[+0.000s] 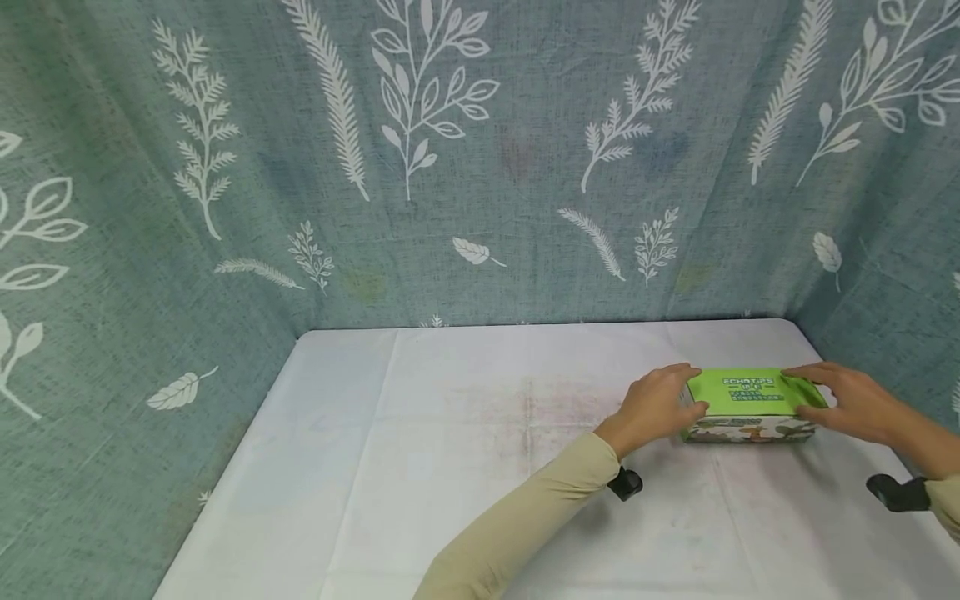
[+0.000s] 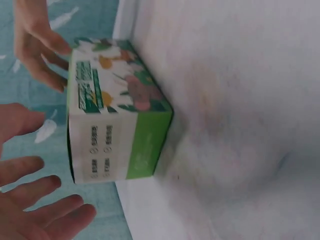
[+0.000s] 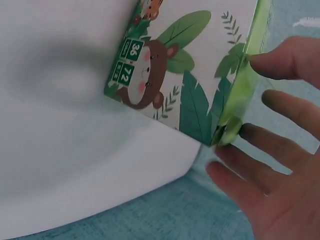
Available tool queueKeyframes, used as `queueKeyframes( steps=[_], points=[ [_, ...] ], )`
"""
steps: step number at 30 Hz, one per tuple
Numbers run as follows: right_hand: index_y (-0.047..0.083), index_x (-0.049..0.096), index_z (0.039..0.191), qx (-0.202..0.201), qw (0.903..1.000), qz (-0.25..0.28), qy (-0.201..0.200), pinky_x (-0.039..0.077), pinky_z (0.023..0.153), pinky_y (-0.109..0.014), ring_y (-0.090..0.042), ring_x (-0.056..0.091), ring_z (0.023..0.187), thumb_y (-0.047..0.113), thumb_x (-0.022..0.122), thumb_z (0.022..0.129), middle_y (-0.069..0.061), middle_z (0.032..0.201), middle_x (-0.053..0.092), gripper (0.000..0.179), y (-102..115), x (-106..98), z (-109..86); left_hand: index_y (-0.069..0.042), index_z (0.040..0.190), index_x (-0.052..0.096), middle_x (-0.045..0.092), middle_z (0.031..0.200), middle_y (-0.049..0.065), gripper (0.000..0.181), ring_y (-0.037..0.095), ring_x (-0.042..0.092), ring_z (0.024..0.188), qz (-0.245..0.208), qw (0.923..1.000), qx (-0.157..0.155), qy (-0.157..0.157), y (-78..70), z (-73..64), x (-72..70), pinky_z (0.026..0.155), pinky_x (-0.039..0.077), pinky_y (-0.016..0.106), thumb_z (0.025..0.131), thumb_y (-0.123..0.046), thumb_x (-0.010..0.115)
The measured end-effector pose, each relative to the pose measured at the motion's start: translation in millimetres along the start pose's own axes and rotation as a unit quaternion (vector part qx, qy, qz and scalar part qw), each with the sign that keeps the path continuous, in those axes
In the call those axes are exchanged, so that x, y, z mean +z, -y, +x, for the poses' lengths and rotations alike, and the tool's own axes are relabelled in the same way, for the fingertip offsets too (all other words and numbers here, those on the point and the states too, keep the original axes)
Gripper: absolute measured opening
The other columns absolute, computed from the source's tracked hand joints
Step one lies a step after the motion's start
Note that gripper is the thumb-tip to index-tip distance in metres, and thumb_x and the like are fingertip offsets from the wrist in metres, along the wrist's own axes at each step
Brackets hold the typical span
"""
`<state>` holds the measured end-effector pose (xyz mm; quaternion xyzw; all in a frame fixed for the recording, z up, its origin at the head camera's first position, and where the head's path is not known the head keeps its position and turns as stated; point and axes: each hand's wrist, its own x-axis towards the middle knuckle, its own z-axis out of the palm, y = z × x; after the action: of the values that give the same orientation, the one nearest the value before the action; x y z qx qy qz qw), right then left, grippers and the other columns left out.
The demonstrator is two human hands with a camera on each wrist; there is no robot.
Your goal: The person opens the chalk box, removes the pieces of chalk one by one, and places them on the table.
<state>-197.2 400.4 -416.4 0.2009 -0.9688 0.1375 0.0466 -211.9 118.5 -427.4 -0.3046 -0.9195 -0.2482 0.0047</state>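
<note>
A green and white cardboard box (image 1: 750,429) with printed cartoon animals and leaves sits at the right of the white table. Its green top bears printed lettering. At the box's left end is my left hand (image 1: 658,402), fingers spread; the left wrist view shows a gap between these fingers (image 2: 42,187) and the box's end panel (image 2: 112,145). My right hand (image 1: 855,400) is at the opposite end. In the right wrist view its thumb (image 3: 287,59) meets the top's front edge, and the fingertips lie along the bent green corner (image 3: 231,131).
The white tablecloth (image 1: 450,467) carries faint reddish stains left of the box. Blue-green curtains (image 1: 525,167) with white leaf prints hang behind the table and along both sides. A dark strap piece (image 1: 626,483) shows under the left wrist, another (image 1: 896,493) under the right.
</note>
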Motion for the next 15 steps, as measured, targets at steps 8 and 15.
queueKeyframes(
  steps=[8,15],
  points=[
    [-0.010,0.058,0.118,0.033,0.9953,0.072,0.057,0.053,0.069,-0.048,-0.045,0.061,0.090,0.020,0.081,0.072,-0.037,0.120,0.047,0.060,-3,-4,3.7,-0.018,0.130,0.057,0.052,0.131,-0.008,0.052,0.002,0.054,0.108,0.080,0.9947,-0.008,0.063,1.8,16.6,5.6,0.077,0.046,0.016,0.087,-0.047,0.063],
    [-0.006,0.061,0.115,0.031,0.9931,0.051,0.101,0.050,0.068,-0.046,-0.036,0.057,0.089,0.017,0.082,0.064,-0.032,0.118,0.049,0.059,6,-9,18.5,-0.017,0.097,0.066,0.058,0.093,-0.008,0.035,0.002,0.050,0.068,0.123,0.9874,0.012,0.099,-0.6,20.6,-2.7,0.055,0.041,0.017,0.082,-0.048,0.070]
  ],
)
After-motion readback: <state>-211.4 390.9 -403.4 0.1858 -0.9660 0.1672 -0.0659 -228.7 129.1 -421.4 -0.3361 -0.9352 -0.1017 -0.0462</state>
